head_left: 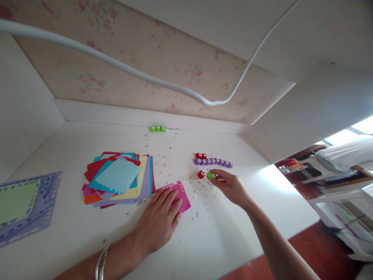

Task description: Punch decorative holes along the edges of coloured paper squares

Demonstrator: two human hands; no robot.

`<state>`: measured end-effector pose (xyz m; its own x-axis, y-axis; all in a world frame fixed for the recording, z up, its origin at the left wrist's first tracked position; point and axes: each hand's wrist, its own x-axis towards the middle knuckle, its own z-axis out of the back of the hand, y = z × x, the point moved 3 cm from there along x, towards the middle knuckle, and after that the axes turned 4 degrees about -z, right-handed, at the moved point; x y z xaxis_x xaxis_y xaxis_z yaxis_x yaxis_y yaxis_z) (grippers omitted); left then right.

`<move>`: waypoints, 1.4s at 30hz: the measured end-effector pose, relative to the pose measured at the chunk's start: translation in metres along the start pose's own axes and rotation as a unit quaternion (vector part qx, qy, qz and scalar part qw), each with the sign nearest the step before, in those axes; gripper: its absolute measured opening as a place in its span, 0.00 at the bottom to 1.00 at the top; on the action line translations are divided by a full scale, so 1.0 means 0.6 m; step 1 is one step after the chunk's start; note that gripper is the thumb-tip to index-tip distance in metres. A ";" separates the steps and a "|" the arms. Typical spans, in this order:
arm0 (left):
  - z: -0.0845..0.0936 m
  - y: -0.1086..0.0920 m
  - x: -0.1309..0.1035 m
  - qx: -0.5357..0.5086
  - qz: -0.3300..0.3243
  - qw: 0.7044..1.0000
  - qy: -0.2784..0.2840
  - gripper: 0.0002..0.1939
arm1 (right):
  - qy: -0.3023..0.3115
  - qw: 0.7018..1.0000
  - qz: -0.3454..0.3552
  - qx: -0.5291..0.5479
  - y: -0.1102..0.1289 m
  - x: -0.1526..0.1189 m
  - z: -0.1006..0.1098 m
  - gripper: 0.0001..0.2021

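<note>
My left hand lies with its fingers spread over a magenta paper that has punched holes along its upper edge. My right hand pinches a small green piece with an eye-like top. Just left of that piece sits a single red piece. Behind them is a row of several purple pieces, with red pieces behind its left end. Three green pieces stand side by side near the back wall.
A pile of coloured papers lies left of centre, and punched purple and pale green sheets are at the far left. Small paper dots dot the white table. A white cable hangs across the view above.
</note>
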<state>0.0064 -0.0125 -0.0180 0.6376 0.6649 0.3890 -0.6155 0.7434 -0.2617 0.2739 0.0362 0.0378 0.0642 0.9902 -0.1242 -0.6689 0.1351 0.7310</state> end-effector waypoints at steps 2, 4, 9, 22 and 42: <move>0.002 -0.001 0.001 -0.002 0.000 1.000 -0.006 0.16 | -0.032 0.999 0.016 -0.003 -0.007 0.025 0.022 0.18; 0.003 -0.001 0.003 0.000 0.001 1.000 -0.010 0.16 | -0.057 0.997 0.031 -0.030 -0.010 0.060 0.044 0.18; 0.006 -0.001 0.006 0.002 0.004 1.000 -0.002 0.16 | -0.053 0.979 0.034 -0.192 -0.007 0.165 0.079 0.15; 0.004 0.005 0.007 -0.003 0.002 1.000 0.009 0.17 | 0.067 0.945 0.032 -0.317 -0.040 0.258 0.084 0.15; 0.005 0.004 0.007 -0.012 0.007 1.000 0.016 0.16 | 0.072 0.952 0.103 -0.280 0.039 0.067 -0.032 0.12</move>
<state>0.0064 -0.0080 -0.0143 0.6435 0.6774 0.3565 -0.6141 0.7349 -0.2879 0.2466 0.0785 0.0369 -0.1873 0.9727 -0.1371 -0.9486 -0.1428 0.2825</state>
